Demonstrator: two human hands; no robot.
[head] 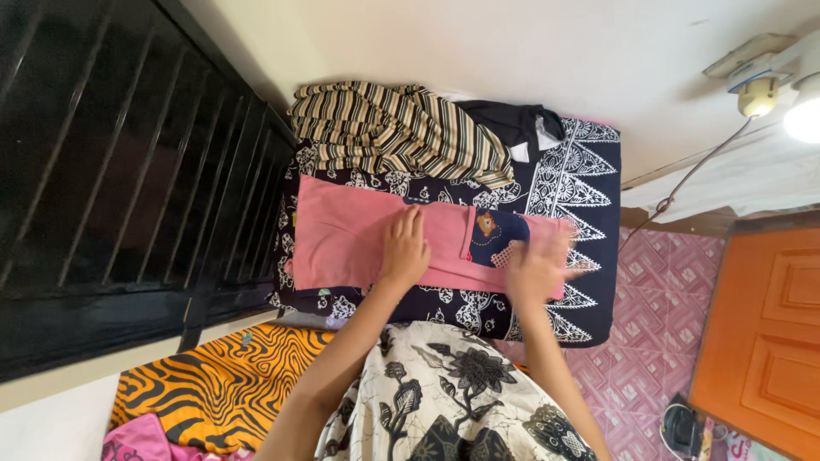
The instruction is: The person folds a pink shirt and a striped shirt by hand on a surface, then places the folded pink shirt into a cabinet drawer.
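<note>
I am smoothing the pink garment (359,239) at mid-frame: my left hand (404,248) presses flat, fingers spread, gripping nothing. My right hand (538,269) is blurred, apparently open. The next fold needs both edges aligned.

You are in a home, at a spot set up for ironing and folding laundry. A padded board draped in dark batik cloth (589,171) carries a striped garment (393,128), pink patterned floor tiles (658,282) run to an orange panelled wooden door (764,333), and black window bars (128,145) line one side.
</note>
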